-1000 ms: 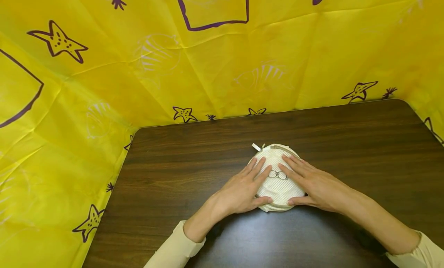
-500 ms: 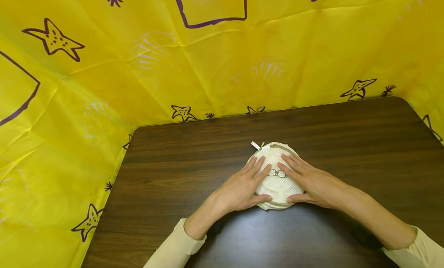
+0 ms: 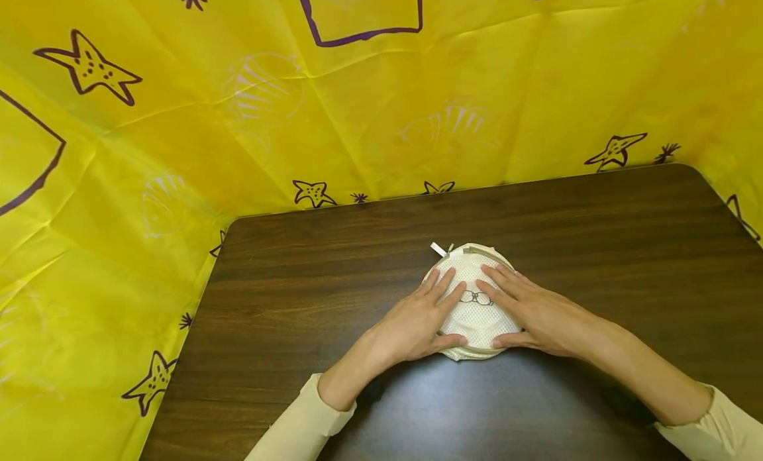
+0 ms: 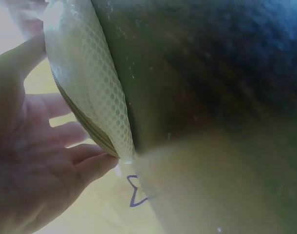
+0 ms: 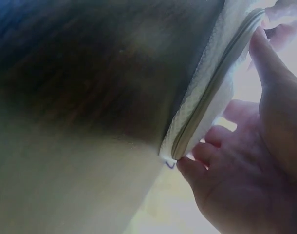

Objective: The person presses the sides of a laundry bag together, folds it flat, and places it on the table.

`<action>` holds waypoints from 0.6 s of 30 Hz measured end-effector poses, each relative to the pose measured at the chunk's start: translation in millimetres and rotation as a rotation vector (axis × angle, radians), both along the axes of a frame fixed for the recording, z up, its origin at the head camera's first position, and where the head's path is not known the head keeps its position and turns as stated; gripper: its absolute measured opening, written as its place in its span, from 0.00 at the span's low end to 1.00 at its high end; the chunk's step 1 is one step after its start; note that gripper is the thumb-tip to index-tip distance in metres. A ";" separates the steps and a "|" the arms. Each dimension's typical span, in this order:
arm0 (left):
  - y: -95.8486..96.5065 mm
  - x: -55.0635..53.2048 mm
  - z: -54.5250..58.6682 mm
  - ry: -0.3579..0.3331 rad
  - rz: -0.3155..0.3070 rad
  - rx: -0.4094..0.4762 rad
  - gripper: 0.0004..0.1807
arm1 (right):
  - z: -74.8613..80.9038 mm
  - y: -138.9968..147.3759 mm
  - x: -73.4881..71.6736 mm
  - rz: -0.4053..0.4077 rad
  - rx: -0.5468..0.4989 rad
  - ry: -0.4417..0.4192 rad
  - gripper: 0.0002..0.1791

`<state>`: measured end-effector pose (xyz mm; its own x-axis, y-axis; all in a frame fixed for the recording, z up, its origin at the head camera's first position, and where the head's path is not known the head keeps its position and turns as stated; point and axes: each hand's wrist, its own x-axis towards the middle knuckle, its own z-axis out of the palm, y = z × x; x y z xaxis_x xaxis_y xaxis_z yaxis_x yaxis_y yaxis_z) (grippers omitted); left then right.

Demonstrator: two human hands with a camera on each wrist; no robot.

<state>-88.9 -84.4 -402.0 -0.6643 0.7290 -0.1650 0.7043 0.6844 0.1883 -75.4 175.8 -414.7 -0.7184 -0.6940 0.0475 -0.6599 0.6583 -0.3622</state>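
A round white mesh laundry bag (image 3: 478,323) lies on the table, with a small dark outline print on its top. Its zipper tab (image 3: 438,250) sticks out at the far left of the rim. My left hand (image 3: 415,323) rests on the bag's left side, and my right hand (image 3: 536,312) on its right side. Both have fingers spread and fairly straight over the top, thumbs along the near edge. From the left wrist, the bag (image 4: 90,78) shows edge-on beside the palm. The zipper (image 5: 214,92) runs along the rim in the right wrist view. The bag's inside is hidden.
The dark wood-grain table (image 3: 310,269) has a rounded far edge. Yellow cloth (image 3: 357,116) printed with starfish and shells hangs behind it and along both sides. Light sleeves (image 3: 306,421) cover the forearms.
Both hands keep the same place on the bag. The whole scene has shifted slightly up and left in the head view.
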 end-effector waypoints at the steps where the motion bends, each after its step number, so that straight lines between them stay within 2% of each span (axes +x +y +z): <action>1: 0.3 0.0 0.1 -0.003 0.002 0.001 0.47 | 0.3 0.0 0.1 0.000 -0.001 -0.003 0.50; 10: 1.1 1.4 0.9 -0.017 0.017 -0.007 0.47 | 2.8 0.1 0.5 0.003 0.000 -0.022 0.50; 18: -0.3 1.3 3.4 -0.002 0.006 0.006 0.48 | 1.9 0.9 1.7 0.000 -0.042 0.008 0.51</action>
<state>-87.6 -84.7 -398.7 -0.6686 0.7258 -0.1617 0.6996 0.6877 0.1942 -73.7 176.7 -412.7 -0.7175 -0.6916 0.0826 -0.6632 0.6421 -0.3845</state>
